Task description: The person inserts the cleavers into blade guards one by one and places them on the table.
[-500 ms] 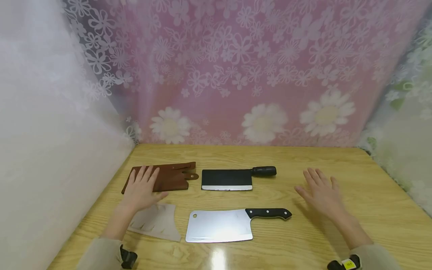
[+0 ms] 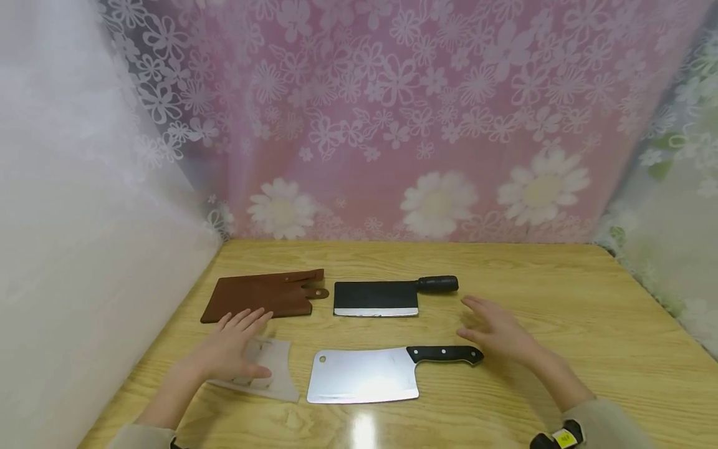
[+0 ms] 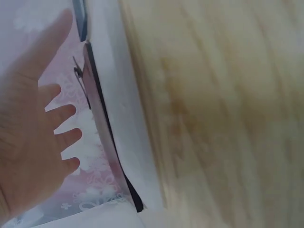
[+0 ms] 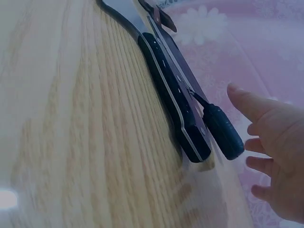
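At the near left of the light wood-grain surface, your left grip hovers over the flat, whitish, slit-marked cover, partly hiding it. Its fingers are extended, the thumb stands off from them, and it holds nothing; the left wrist view shows it apart from the cover. On the right, your right grip is also spread and empty, thumb and fingers parted, just beyond the end of the black, riveted handle of the broad, shiny silver cleaver.

That cleaver lies flat at the near middle, blade to the left, just beside the cover but not touching it. Behind this pair lie the brown, leather-like sheath with a strap on the far left and, to its right, the black, rectangular cleaver with a bright edge, its handle pointing right.

Judging from this, you are at the approach, with nothing picked up and the near pair closest to your hands. If you take the silver cleaver, the next move calls for coming in over the handle from the right and wrapping your fingers round it, clear of the blade's near edge. If you take the cover, lower your left grip and pinch its left part, keeping your fingertips away from the blade.
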Motion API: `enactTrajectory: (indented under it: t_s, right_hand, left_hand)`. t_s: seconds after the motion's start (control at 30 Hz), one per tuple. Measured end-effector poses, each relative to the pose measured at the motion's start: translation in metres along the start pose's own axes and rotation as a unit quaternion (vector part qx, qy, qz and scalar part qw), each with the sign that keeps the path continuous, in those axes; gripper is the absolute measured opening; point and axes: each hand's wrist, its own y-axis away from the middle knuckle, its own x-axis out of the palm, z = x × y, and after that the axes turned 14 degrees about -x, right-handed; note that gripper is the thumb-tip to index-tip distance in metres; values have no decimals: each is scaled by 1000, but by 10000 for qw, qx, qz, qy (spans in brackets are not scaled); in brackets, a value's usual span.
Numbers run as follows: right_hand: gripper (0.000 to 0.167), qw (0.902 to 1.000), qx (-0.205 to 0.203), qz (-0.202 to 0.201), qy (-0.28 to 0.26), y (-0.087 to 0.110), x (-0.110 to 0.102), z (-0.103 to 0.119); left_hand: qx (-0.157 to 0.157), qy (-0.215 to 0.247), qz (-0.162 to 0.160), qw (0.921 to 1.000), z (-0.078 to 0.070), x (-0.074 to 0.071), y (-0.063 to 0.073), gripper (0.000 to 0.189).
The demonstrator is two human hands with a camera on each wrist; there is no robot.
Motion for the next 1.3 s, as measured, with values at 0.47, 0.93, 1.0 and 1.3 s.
enactTrajectory:
  t_s: [0.47,0.93,1.0,1.3]
  right_hand:
    - [61,9809,-117,939,-1700,-11,19,10]
    - [54,9729,-205,1443,-1794,-20,26,19]
    - [54,9735,-218,1487,-1726,-21,27,20]
    - [54,9792,-540,1660,-1037,-26,26,29]
  left_hand:
    - [124,250,1138,9931,4,17,5,115]
    - [49,-40,730,9973,1,14,5,105]
    - [-18,-94,639,9979,1,15,6,104]
    - [-97,-233,-94,9996,6,17,12,103]
